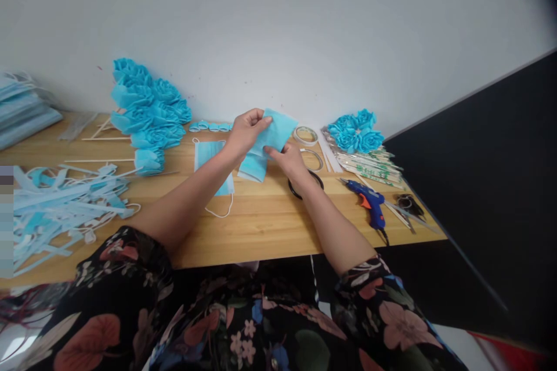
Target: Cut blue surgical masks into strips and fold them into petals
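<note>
My left hand (248, 132) pinches the upper left part of a light blue piece of mask fabric (281, 126), thumb on the near face. Lower down on the right, my right hand (290, 161) grips the same piece between thumb and fingers. It is raised a little over the table. Below it shows another blue fabric piece (253, 167); whether it is joined to the held one I cannot tell. Partly behind my left forearm lies a blue face mask (224, 185) with white ear loops. A black tape roll (319, 179) is partly covered by my right wrist.
Blue fabric flowers on sticks (150, 107) lie left, above a heap of cut strips (73, 203). Folded masks (26, 110) are stacked far left. Right are tape rolls (306, 135), more blue flowers (357, 132), packaged sticks (374, 167) and a blue glue gun (368, 200) with cord.
</note>
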The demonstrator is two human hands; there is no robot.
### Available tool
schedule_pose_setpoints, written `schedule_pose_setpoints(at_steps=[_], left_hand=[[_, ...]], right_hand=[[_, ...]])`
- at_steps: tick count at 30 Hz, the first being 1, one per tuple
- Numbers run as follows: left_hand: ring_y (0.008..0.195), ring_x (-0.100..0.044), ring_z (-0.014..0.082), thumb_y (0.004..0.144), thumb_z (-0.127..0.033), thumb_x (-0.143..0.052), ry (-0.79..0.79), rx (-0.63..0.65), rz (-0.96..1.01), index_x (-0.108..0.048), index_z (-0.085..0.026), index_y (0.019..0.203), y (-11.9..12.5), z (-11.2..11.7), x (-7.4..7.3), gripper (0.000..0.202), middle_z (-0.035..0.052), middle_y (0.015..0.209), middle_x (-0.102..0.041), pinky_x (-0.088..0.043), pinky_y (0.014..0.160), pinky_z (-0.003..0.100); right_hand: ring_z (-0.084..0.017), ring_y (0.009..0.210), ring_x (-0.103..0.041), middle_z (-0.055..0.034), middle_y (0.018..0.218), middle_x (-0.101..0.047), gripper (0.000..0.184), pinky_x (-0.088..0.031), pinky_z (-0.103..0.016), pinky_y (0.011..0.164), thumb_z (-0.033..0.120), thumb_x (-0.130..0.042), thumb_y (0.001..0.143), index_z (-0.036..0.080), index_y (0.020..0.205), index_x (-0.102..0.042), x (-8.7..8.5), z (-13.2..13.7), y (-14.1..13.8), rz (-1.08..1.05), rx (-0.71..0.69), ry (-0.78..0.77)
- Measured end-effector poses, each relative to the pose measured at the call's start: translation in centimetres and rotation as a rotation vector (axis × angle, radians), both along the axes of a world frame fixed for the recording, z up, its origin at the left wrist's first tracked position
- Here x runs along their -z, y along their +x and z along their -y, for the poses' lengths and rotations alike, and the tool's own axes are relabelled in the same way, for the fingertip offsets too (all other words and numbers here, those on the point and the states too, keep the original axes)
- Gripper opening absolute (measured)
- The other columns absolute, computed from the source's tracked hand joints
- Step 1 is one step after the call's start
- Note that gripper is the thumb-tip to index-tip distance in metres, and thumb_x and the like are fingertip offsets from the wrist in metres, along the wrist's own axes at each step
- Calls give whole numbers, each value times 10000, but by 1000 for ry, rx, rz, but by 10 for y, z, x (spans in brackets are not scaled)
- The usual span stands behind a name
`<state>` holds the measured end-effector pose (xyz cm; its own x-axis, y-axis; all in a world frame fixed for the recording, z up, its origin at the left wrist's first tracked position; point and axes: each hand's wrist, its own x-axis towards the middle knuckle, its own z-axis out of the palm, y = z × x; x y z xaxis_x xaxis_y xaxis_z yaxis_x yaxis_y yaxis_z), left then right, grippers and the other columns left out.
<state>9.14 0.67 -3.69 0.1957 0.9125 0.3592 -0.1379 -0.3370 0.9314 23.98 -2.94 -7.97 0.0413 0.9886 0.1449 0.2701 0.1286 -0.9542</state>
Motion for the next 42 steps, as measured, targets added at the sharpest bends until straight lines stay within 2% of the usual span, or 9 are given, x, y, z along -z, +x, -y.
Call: schedule_pose_setpoints(at_steps=[6,9,13,17,21,23,27,31,42], left_hand=[[620,-364,133,940,-445,-550,76,-299,-53,-414,-226,718,2,-4,6,341,-32,644,-353,-321,601,277],[644,-386,145,970,-429,-519,130,-420,-105,-400,-231,726,4,-3,14,336,-30,663,-376,-328,645,292],[678,-424,157,978,-448,-515,143,-468,-124,-420,-234,755,4,-4,21,324,-28,684,-417,-342,680,296],[701,-443,155,989,-452,-500,150,-518,-117,-429,-234,774,1,-6,22,314,-25,707,-443,-361,696,291],[743,-467,164,997,-495,-476,168,-556,-120,-435,-234,788,4,-2,24,336,-14,730,-471,-384,726,296],[768,-479,174,989,-553,-468,164,-555,-117,-432,-238,793,8,2,26,373,-9,738,-463,-387,741,304],[781,-482,184,973,-663,-397,174,-536,-113,-402,-246,800,20,14,30,451,3,772,-458,-395,764,324],[781,-470,188,967,-690,-372,158,-504,-140,-385,-252,806,26,25,30,467,6,780,-443,-391,765,328],[697,-451,147,969,-640,-444,92,-480,-21,-397,-230,760,31,21,29,463,-17,722,-418,-421,690,293]], right_hand=[[-141,591,-499,18,605,-585,312,-382,-265,581,483,-686,743,188,666,-622,2,8,-11,221,7,53],[-138,597,-495,14,601,-577,346,-353,-255,564,506,-673,758,185,647,-610,3,15,-21,243,-44,68],[-136,615,-505,19,615,-561,409,-390,-260,594,558,-668,762,180,624,-593,3,20,-29,190,-151,88],[-156,661,-557,9,635,-572,506,-461,-278,633,676,-656,754,197,617,-562,-3,18,-22,96,-220,46],[-158,676,-591,-17,730,-599,588,-516,-294,635,791,-494,823,213,750,-572,-9,15,-16,-149,-84,69],[-162,653,-577,-16,722,-576,600,-511,-300,604,813,-457,833,223,767,-542,-9,14,-18,-183,-7,89],[-174,667,-519,2,645,-483,583,-475,-316,647,797,-422,872,243,687,-435,-8,16,-27,36,183,199],[-183,713,-496,1,642,-485,545,-446,-323,707,736,-379,932,247,697,-420,-7,15,-29,146,322,281],[-121,590,-351,52,586,-362,582,-372,-283,625,736,-301,951,234,663,-359,-6,9,-25,95,409,443]])
